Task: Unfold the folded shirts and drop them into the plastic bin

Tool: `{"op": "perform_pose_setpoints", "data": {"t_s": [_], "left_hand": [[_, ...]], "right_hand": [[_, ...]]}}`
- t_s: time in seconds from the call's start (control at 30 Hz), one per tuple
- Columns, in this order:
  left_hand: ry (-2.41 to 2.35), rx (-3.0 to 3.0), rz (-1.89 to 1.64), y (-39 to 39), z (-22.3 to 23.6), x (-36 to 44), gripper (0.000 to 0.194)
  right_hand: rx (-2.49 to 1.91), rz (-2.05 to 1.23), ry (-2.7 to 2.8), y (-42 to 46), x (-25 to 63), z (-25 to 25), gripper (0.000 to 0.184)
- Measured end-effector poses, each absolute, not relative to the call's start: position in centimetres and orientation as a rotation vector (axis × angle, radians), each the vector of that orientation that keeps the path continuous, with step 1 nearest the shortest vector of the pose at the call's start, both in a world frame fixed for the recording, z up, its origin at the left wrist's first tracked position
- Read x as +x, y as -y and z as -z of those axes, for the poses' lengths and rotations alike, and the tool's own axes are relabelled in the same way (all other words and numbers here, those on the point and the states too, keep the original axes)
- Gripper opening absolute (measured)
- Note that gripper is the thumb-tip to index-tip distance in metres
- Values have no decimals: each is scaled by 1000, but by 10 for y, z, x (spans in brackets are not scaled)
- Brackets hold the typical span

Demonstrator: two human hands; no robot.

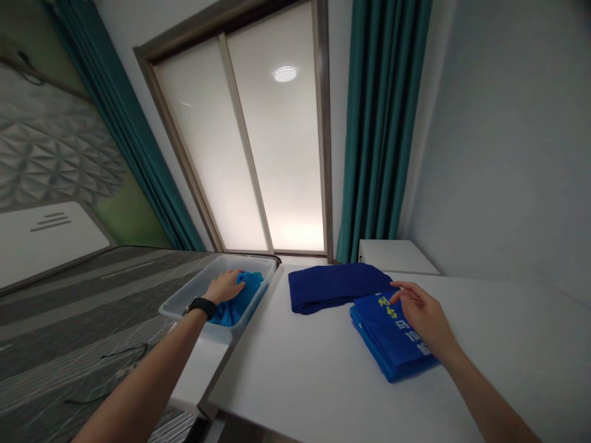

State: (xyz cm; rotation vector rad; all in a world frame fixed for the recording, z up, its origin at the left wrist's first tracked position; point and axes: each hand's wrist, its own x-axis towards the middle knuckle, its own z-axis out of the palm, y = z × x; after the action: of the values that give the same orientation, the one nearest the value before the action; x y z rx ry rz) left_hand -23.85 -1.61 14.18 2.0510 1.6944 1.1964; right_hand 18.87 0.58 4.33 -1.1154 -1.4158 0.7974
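My left hand (225, 287), with a black watch on the wrist, reaches into a clear plastic bin (184, 296) and closes its fingers on a light blue cloth (244, 301) lying inside. My right hand (422, 315) rests flat, fingers stretched out, on a folded blue garment with yellow lettering (386, 339) on the white table (323, 381). Just behind it lies a folded dark blue cloth (330, 285).
The bin sits at the table's left end, partly on a bed with a grey striped cover (69, 332). A small white cabinet (394, 255) stands against the far wall by teal curtains (383, 123). A frosted window (258, 154) faces me.
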Motion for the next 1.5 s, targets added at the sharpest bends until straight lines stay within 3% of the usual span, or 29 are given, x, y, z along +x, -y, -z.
{"op": "perform_pose_setpoints", "data": {"t_s": [0.23,0.47,0.57,0.7,0.83,0.97,1.1,1.23,1.5], "left_hand": [[-1449,2246,-927,-14,-104,-139,26],[-1070,2221,-1153,0,-40,-34,24],[-1051,2257,-1141,7,-19,-25,27],[-1007,2285,-1096,16,-10,-24,27],[-1055,2182,-1181,17,-9,-24,26],[-1107,2063,-1278,13,-7,-26,36],[-979,2114,-1259,15,-6,-26,45],[-1051,2001,-1193,15,-9,-22,29],[-1216,1856,-1255,8,-10,-25,23]], "right_hand": [[-1299,-503,1417,-10,208,-36,27],[-1350,10,2097,36,190,-40,17],[-1412,104,2253,62,189,-38,24],[-1436,13,2373,67,199,-41,11],[-1409,-386,2214,42,213,-66,18],[-1167,-715,1670,16,212,-100,28],[-1105,-694,1299,-6,199,-101,30],[-1282,-665,1368,-24,198,-59,37],[-1586,-195,1658,-28,222,-8,33]]}}
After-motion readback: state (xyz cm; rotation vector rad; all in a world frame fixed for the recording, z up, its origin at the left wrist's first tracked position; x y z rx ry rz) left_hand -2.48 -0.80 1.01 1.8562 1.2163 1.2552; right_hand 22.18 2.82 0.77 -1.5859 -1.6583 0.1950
